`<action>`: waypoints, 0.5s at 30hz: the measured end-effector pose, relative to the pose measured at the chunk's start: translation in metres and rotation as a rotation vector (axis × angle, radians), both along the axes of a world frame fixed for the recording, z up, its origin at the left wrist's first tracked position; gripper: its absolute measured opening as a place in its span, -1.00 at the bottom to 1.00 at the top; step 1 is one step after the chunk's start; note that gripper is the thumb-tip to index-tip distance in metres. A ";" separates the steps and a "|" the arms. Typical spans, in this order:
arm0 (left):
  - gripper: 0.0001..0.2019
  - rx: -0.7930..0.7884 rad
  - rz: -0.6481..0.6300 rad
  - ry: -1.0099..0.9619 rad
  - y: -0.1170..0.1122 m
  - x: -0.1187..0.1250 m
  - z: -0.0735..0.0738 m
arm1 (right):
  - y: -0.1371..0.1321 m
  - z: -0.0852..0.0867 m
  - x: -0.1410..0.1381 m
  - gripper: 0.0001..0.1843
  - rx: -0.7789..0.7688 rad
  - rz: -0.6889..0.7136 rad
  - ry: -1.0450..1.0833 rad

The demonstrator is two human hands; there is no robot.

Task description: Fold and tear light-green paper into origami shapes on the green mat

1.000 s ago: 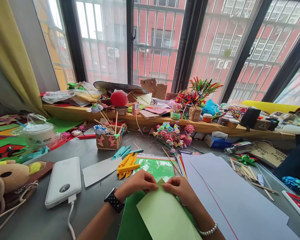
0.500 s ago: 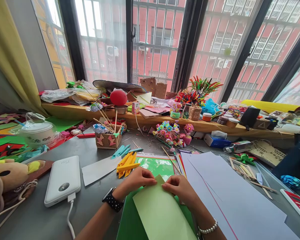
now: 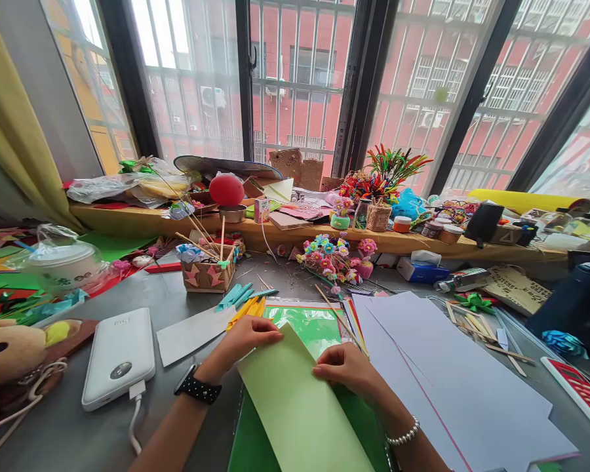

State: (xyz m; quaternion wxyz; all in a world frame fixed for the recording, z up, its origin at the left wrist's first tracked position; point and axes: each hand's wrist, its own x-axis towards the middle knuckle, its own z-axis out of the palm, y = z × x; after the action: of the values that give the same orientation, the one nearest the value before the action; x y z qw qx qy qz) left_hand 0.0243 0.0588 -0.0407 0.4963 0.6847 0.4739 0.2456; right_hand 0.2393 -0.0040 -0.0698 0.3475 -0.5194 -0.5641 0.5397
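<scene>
A sheet of light green paper (image 3: 297,393) lies slantwise in front of me, its far corner raised toward the window. My left hand (image 3: 248,341), with a black dotted watch strap on the wrist, pinches the paper near that far corner. Along the right edge, the fingertips of my right hand (image 3: 347,370) are closed on the same sheet; a beaded bracelet is on that wrist. Beneath it is darker green paper (image 3: 255,432), partly covered. Just beyond my left hand sit folded orange paper strips (image 3: 246,309), partly hidden by it.
Large white sheets (image 3: 462,373) cover the right side. To the left are a white power bank (image 3: 120,357) with its cable and a white paper strip (image 3: 196,334). A cardboard box with sticks (image 3: 209,274) and crochet flowers (image 3: 327,259) stand behind. A red calculator (image 3: 580,393) lies far right.
My left hand has moved left with the far corner of the light green paper. My right hand has slid down its right edge, so the hands are farther apart. The view has shifted slightly.
</scene>
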 end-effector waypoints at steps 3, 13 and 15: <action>-0.70 -0.007 0.017 -0.023 0.000 -0.003 0.002 | 0.000 -0.002 0.000 -0.82 -0.002 0.017 -0.009; -0.71 -0.071 0.183 -0.094 -0.002 -0.023 0.018 | 0.001 -0.003 0.008 -0.86 -0.002 0.078 -0.047; -0.70 -0.072 0.198 -0.097 -0.003 -0.025 0.022 | 0.000 0.001 0.011 -0.87 -0.020 0.096 -0.059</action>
State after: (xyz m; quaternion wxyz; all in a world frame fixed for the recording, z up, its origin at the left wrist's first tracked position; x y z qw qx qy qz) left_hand -0.0007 0.0557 -0.0191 0.5163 0.6035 0.5231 0.3093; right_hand 0.2506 -0.0036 -0.0689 0.2993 -0.5110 -0.5929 0.5457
